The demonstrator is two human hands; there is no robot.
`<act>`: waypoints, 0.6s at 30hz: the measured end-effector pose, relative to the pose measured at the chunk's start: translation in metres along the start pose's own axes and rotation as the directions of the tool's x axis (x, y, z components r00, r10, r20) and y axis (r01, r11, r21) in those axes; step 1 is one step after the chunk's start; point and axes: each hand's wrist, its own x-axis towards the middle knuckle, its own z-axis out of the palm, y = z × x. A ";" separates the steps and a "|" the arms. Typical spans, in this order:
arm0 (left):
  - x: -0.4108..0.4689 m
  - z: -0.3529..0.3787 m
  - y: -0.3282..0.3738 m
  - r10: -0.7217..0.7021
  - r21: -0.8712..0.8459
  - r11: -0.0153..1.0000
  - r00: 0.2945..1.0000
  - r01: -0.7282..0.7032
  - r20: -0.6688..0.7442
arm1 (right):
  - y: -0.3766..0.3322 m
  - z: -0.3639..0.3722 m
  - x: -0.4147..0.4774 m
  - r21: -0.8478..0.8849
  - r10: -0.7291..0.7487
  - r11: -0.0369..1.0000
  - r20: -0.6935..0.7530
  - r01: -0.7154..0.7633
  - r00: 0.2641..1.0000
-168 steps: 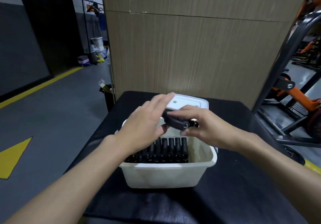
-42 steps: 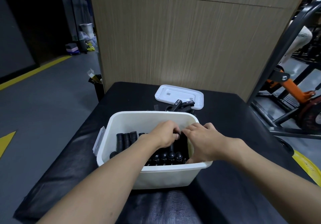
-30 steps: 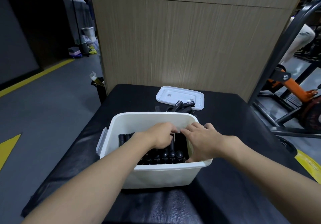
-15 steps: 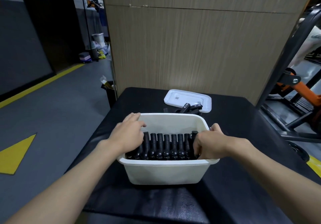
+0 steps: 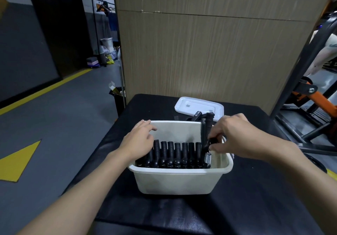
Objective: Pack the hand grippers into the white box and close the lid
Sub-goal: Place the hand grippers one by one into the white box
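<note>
The white box point(image 5: 180, 182) stands on a black table, holding a row of several black hand grippers point(image 5: 175, 154). My right hand point(image 5: 235, 136) pinches one hand gripper point(image 5: 207, 136) at the box's right end; its handles stick up above the rim and its metal spring point(image 5: 207, 159) hangs below my fingers. My left hand point(image 5: 138, 140) rests on the left end of the row, fingers spread, over the box's left rim. The white lid point(image 5: 198, 108) lies flat behind the box. More black hand grippers point(image 5: 196, 117) lie between lid and box.
The black table point(image 5: 255, 198) extends to the right and toward me. A wood-grain panel point(image 5: 209, 52) rises behind it. A dark metal frame with orange gym equipment point(image 5: 313, 98) stands at the right. A black bin point(image 5: 118, 98) sits by the table's far left corner.
My right hand has lifted from the box's right rim and now holds a hand gripper upright at the row's right end. My left hand stays on the left end of the row.
</note>
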 end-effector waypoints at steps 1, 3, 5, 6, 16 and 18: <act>-0.001 0.000 0.000 0.002 -0.020 1.000 1.000 -0.003 -0.013 | -0.003 -0.005 0.001 0.046 -0.011 0.999 -0.045 0.013 0.999; -0.002 -0.001 0.000 0.010 -0.076 0.997 0.999 -0.014 -0.049 | -0.009 -0.011 0.006 0.164 -0.023 0.986 -0.127 0.044 0.992; -0.005 -0.003 0.002 0.009 -0.154 0.988 0.998 -0.020 -0.070 | -0.015 -0.010 0.015 0.267 0.000 0.963 -0.157 0.043 0.988; -0.007 -0.004 0.003 0.010 -0.203 0.979 0.997 -0.024 -0.073 | -0.017 -0.007 0.021 0.306 0.017 0.952 -0.149 0.030 0.989; -0.014 -0.008 0.004 -0.071 -0.336 0.941 0.996 0.047 -0.057 | -0.013 0.042 0.067 0.709 0.189 0.686 0.043 -0.163 0.981; -0.014 -0.008 0.003 -0.086 -0.301 0.951 0.995 0.070 -0.041 | -0.015 0.052 0.071 0.784 0.224 0.584 0.091 -0.208 0.970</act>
